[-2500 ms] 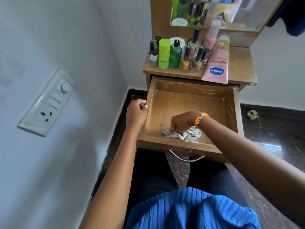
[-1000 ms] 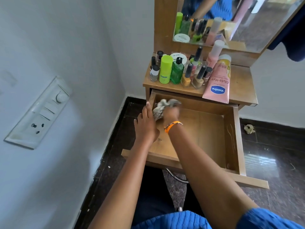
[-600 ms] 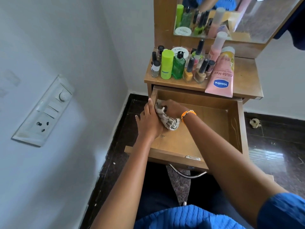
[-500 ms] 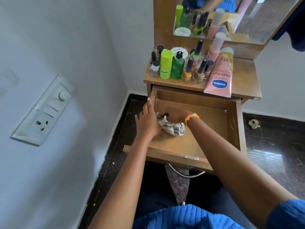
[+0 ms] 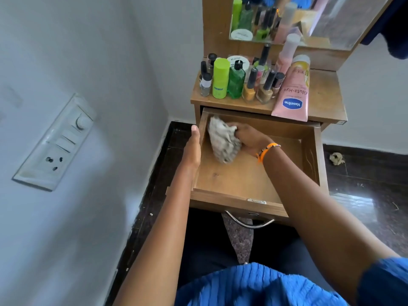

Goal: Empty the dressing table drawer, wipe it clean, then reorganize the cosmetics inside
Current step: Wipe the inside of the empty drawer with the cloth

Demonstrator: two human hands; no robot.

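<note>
The wooden drawer (image 5: 247,180) of the dressing table is pulled out, with nothing inside but a crumpled pale cloth (image 5: 221,143). My right hand (image 5: 248,138) grips that cloth against the drawer's inner left wall near the back corner. My left hand (image 5: 193,149) lies flat with straight fingers along the outside of the drawer's left wall. On the tabletop (image 5: 322,96) stand the cosmetics: a lime-green bottle (image 5: 220,78), a dark green bottle (image 5: 236,81), several nail polish bottles (image 5: 265,86), and a pink Vaseline tube (image 5: 292,93) lying down.
A white wall with a switch and socket panel (image 5: 54,142) runs close on the left. The mirror (image 5: 298,18) rises behind the cosmetics. A dark polished floor (image 5: 364,188) surrounds the table, with a crumpled scrap (image 5: 336,158) on it at the right.
My right hand has swept the cloth from the drawer floor up along the left wall toward the back corner. My left hand stays against the left wall's outside.
</note>
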